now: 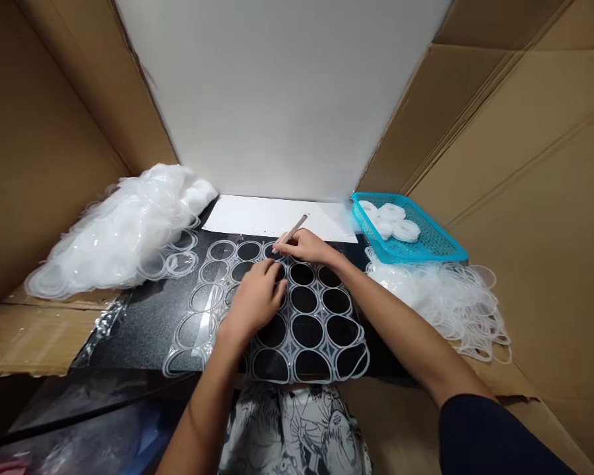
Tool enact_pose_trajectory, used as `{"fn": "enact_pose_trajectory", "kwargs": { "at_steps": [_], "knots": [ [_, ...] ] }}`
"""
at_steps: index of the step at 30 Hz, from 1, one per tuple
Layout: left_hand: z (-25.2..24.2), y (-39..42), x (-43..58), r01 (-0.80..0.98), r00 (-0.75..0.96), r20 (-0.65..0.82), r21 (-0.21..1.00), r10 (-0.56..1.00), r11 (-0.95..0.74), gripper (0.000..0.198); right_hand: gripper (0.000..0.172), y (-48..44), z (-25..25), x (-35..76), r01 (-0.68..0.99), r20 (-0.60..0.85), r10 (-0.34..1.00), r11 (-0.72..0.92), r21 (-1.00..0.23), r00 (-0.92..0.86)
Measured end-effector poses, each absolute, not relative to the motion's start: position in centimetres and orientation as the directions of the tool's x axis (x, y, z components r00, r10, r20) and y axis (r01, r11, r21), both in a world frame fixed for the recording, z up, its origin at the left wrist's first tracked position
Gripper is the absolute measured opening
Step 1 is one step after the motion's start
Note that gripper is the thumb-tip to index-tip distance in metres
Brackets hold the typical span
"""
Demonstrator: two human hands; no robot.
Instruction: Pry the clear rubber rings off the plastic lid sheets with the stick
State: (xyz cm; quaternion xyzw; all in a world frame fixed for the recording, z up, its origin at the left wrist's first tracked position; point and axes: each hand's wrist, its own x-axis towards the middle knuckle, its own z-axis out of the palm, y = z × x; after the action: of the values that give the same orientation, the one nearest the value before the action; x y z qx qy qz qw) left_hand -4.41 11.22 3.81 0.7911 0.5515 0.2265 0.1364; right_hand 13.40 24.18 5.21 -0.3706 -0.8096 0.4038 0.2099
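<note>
A translucent sheet of joined rings (pixel 291 344) lies flat over the dark tabletop, its round openings set in rows. Gripped in my right hand (pixel 304 247) is a slim, pale pen-shaped tool (pixel 297 226), slanted with its lower tip at a ring near the sheet's far edge. I cannot tell whether it is a pen or a cutter. My left hand (pixel 260 290) rests palm down on the middle of the sheet, fingers spread a little and just left of the tool's tip. The hand hides several rings beneath it.
On the left is a big heap of clear ring pieces (pixel 123 227). A turquoise basket (pixel 428 234) at the right holds several white ring bundles (pixel 391 221), with loose ring scraps (pixel 440 300) in front. White paper (pixel 242 214) lies along the back wall; cardboard (pixel 529 171) walls flank both sides.
</note>
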Motion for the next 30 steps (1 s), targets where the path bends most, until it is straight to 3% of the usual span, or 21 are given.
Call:
{"fn": "enact_pose_trajectory", "kwargs": {
  "at_steps": [5, 22, 27, 30],
  "knots": [
    [-0.6, 10.8, -3.6, 0.843, 0.296, 0.185, 0.411, 0.937, -0.347, 0.053, 0.027, 24.7, 0.5, 14.4, 0.358, 0.139, 0.838, 0.368, -0.858, -0.528],
    [0.2, 10.8, -3.6, 0.860, 0.295, 0.134, 0.394, 0.946, -0.324, 0.052, 0.022, 23.8, 0.9, 14.4, 0.386, 0.177, 0.803, 0.452, -0.804, -0.570],
    [0.5, 12.1, -3.4, 0.860, 0.293, 0.137, 0.394, 0.946, -0.324, 0.051, 0.018, 23.4, 0.6, 14.5, 0.405, 0.239, 0.756, 0.556, -0.726, -0.609],
    [0.4, 12.4, -3.3, 0.861, 0.282, 0.141, 0.400, 0.949, -0.315, 0.057, 0.024, 23.2, 0.4, 14.4, 0.406, 0.266, 0.655, 0.684, -0.606, -0.707]
  ]
}}
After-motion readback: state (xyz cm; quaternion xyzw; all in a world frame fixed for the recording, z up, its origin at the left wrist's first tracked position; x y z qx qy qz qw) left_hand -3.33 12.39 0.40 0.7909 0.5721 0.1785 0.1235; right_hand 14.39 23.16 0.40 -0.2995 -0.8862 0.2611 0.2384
